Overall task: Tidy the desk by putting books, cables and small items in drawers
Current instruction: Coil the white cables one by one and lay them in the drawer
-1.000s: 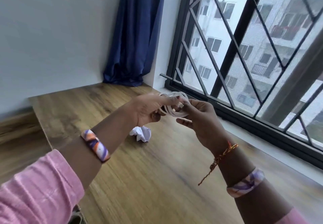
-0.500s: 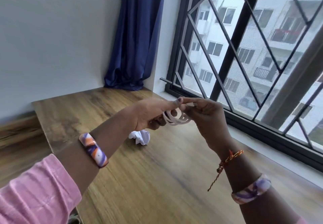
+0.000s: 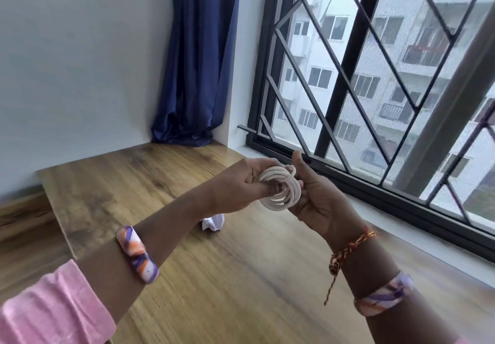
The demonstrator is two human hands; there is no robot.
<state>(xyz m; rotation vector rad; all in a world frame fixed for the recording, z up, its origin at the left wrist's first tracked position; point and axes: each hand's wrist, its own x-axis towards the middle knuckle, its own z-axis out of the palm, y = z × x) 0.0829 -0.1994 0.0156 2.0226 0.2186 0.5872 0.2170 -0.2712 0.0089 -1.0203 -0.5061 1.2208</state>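
A white cable (image 3: 281, 192) wound into a small coil of several loops hangs in the air above the wooden desk (image 3: 219, 276). My left hand (image 3: 235, 185) grips the coil's left side with curled fingers. My right hand (image 3: 318, 199) holds the coil's right side, its thumb raised behind the loops. Below my left forearm a crumpled white paper (image 3: 213, 223) lies on the desk, partly hidden by the arm.
A black window grille (image 3: 348, 81) and its sill run along the desk's right edge. A blue curtain (image 3: 195, 62) hangs in the far corner and reaches the desk. A grey wall stands behind the desk. A lower wooden surface (image 3: 24, 225) lies to the left.
The coil has turned from edge-on between pinching fingertips to face me with its loops spread, and my right thumb has come up behind it. Both hands stay above the same spot.
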